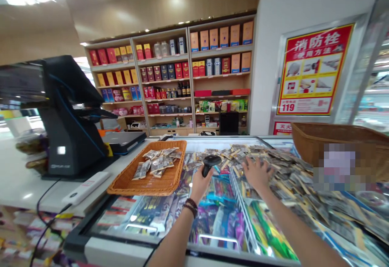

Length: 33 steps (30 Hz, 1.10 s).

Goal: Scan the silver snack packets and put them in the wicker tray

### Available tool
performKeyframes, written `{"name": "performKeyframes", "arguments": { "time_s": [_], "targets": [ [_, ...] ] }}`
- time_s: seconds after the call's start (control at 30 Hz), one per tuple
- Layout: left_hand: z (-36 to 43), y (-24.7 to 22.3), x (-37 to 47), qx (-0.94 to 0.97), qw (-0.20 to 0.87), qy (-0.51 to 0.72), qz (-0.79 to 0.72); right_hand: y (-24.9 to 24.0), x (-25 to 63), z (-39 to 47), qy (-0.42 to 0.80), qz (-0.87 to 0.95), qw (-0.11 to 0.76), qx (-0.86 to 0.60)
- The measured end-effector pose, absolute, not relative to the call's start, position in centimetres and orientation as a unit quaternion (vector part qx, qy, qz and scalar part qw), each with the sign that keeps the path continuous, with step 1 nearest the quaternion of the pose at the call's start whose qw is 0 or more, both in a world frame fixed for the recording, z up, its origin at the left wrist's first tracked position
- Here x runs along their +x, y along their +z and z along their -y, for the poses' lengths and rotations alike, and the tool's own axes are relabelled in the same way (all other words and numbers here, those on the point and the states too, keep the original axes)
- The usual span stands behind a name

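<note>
My left hand (201,182), with a beaded bracelet on the wrist, is wrapped round the handle of a black handheld scanner (212,161). To its right, my right hand (257,172) has its fingers spread over small flat packets (291,169) heaped on the glass top of a freezer. Whether it touches them is unclear. An orange wicker tray (146,186) lies to the left of my left hand and holds several similar packets (162,162). Colourful wrapped goods (220,190) show through the glass below my hands.
A black sales terminal (73,129), a flat black device (124,140) and a white power strip (86,186) with cables stand on the left counter (18,186). A brown basket (306,141) sits at the right. Shelves (165,81) of boxes and bottles line the back wall.
</note>
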<state>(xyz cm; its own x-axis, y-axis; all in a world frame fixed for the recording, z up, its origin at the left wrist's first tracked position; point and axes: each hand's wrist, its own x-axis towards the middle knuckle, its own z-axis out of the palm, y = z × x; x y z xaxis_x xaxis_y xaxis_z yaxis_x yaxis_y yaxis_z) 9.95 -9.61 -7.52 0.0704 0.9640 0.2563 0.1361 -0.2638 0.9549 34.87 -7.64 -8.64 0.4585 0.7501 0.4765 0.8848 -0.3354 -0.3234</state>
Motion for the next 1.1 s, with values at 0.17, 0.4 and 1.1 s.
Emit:
{"name": "performKeyframes", "arguments": {
  "time_s": [0.17, 0.4, 1.1],
  "targets": [
    [10.0, -7.5, 9.2, 0.594, 0.394, 0.533, -0.456, -9.1, 29.0, 6.8, -0.130, 0.563, 0.251, -0.777],
    [9.8, -8.0, 8.3, 0.572, 0.387, 0.540, -0.481, -8.3, 26.2, 4.5, -0.058, 0.563, 0.275, -0.777],
    [10.1, -7.9, 8.4, 0.612, 0.352, 0.523, -0.478, -11.1, 28.9, 0.8, 0.319, 0.410, 0.705, -0.483]
  ]
}}
